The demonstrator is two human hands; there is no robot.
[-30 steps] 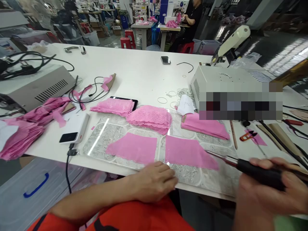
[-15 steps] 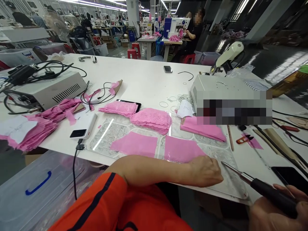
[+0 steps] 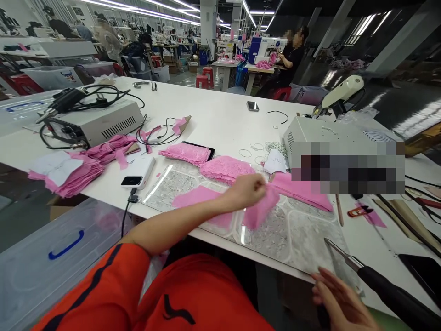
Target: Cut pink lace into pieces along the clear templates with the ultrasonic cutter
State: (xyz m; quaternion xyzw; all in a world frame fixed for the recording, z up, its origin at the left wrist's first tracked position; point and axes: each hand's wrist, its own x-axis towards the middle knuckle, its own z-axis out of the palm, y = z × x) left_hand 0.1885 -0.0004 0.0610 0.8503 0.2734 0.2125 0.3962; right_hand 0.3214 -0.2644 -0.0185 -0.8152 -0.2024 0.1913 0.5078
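Note:
My left hand [image 3: 248, 189] is closed on the edge of a pink fabric piece [image 3: 260, 209], which hangs partly lifted off a clear-covered grey patterned mat [image 3: 299, 232]. Another flat pink piece [image 3: 203, 202] lies on the mat below my left forearm. At the lower right, my right hand [image 3: 339, 299] has its fingers stretched out over the table's front edge. Beside it is a tool with a black handle and a pointed metal tip [image 3: 382, 285], apart from those fingers. Something dark below my right thumb cannot be made out.
Behind the mat lie a lace stack [image 3: 225, 169], another pink stack [image 3: 186, 153] and folded pink fabric [image 3: 303, 191]. Grey boxes stand left [image 3: 106, 122] and right [image 3: 320, 128]. A white power bank [image 3: 143, 170], an orange cutter [image 3: 360, 210] and cables lie around. Someone sits at a sewing machine [image 3: 267, 48].
My left hand has moved up and left from the mat's front and lifted the right-hand pink piece. My right hand has come off the black handle and moved left. The view has shifted.

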